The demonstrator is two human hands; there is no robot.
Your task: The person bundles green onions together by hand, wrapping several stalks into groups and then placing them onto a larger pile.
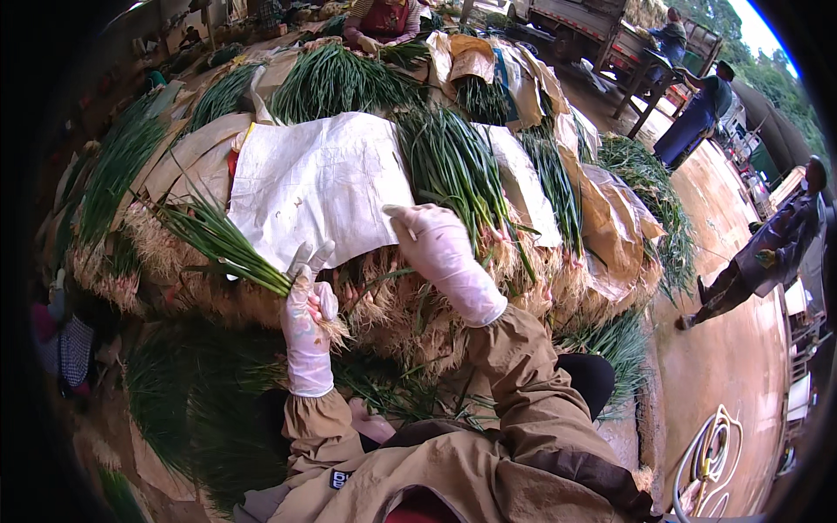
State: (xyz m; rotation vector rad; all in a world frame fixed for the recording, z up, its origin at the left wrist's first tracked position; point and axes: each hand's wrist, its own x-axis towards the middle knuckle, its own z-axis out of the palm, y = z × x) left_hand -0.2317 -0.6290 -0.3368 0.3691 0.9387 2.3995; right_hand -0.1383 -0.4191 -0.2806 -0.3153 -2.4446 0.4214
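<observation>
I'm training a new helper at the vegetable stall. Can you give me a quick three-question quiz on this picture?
1. True or false: the left hand grips a bunch of green onions.
2. What does the right hand reach toward? A) the white sack on the pile B) a knife C) a basket
3. What covers both hands?

Key: 1 true. 2 A. 3 Pale thin gloves.
</observation>
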